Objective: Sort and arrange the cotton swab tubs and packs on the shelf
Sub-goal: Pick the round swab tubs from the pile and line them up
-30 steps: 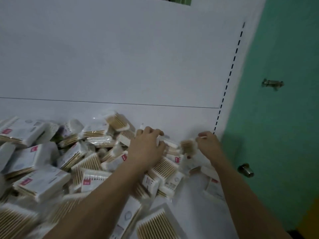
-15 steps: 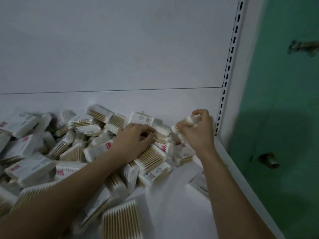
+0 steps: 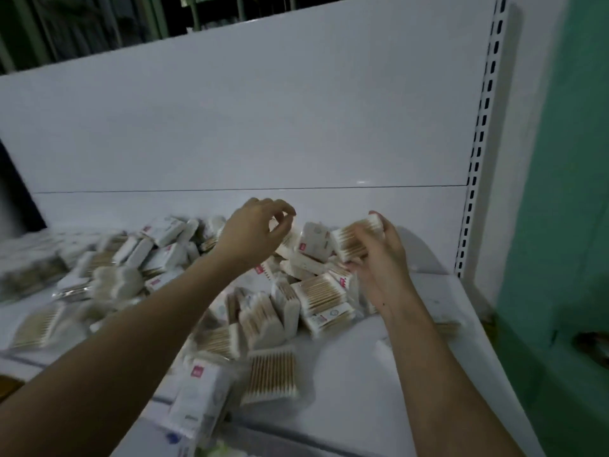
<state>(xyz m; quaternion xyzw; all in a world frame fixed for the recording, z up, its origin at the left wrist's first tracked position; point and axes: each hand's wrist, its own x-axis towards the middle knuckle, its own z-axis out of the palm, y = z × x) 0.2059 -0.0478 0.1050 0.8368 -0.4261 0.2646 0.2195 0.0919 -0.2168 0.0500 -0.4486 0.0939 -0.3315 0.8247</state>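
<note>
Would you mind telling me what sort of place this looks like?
Probably a shop or stockroom: a white metal display shelf with a slotted upright at its back panel, heaped with many identical cotton swab packs. The right hand holds one pack.

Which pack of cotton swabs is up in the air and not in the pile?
The cotton swab pack gripped in the right hand, near the shelf's back panel. It alone is lifted clear; all the other packs lie heaped on the shelf.
</note>
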